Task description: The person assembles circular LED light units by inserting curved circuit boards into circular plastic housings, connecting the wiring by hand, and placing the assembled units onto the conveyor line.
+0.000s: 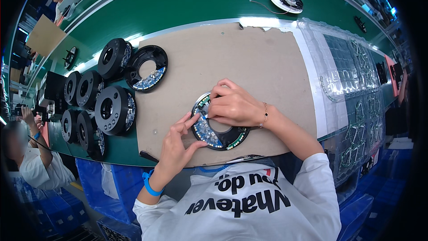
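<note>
A round black housing with a hole in its middle (234, 138) lies on the brown board in front of me. Blue and green circuit boards and a row of small lights line its ring. My left hand (176, 143) grips the left side of the housing, index finger and thumb spread along the rim. Over the upper part of the ring, my right hand (236, 107) is closed in a pinch, fingertips down at the circuit board. Something small and pale shows at those fingertips, too little to name. The right hand covers part of the ring.
Several black ring housings (111, 109) stand on the left, and one (147, 69) rests open on the brown board (232, 53). Clear plastic trays (343, 67) with green-edged parts sit at right. A white round unit with wires (287, 2) lies beyond. A co-worker (38, 160) is at far left.
</note>
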A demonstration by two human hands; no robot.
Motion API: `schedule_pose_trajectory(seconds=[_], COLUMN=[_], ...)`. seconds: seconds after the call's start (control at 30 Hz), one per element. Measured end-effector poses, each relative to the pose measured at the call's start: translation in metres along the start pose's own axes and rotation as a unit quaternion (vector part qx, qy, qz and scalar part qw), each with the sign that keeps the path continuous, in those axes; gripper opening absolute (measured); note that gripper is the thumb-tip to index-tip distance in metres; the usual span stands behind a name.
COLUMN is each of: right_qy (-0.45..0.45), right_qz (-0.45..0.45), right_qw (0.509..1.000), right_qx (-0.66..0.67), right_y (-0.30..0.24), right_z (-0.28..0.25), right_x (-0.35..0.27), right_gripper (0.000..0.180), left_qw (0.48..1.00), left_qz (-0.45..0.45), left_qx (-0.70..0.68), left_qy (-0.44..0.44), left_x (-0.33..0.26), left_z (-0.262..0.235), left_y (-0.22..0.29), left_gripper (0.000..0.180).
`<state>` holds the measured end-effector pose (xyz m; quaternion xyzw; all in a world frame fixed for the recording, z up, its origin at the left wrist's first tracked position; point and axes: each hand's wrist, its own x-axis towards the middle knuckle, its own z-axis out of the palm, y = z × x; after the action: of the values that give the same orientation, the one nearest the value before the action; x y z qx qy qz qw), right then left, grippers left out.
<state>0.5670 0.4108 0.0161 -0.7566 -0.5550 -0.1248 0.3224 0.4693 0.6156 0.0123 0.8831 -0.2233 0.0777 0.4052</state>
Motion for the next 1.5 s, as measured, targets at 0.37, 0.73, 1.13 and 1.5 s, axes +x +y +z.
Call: schedule_pose_trajectory(seconds=[0.37,0.73,1.13,1.5], right_qy=[0.000,-0.016,-0.029,-0.014], right_qz=[0.020,0.023,0.011,0.018], right_qw=[1.000,0.999,0.999,0.999], right_qx=[0.019,0.031,0.008,0.035], right_y=[-0.0002,0.0008,-0.0011,-0.0016], right_z=[-0.0002,-0.0028,-0.0032,-0.0033], right_x=[-0.0006,0.0009,0.0028,0.0043], right_gripper=[0.013,0.012,0.012,0.014], left_qw=[1.000,1.000,1.000,1.000], left_qz=[0.006,0.007,0.006,0.013], left_qx=[-0.003,-0.003,0.000,0.004], left_qy=[-0.001,-0.002,-0.002,-0.002], left_x=[0.0004,0.0014,0.0003,0.0017], left_z=[0.0009,-0.0001,-0.0003,-0.0009], left_y=[-0.0009,-0.0003,-0.0003,0.0000], left_gripper=[0.052,0.053,0.053,0.054])
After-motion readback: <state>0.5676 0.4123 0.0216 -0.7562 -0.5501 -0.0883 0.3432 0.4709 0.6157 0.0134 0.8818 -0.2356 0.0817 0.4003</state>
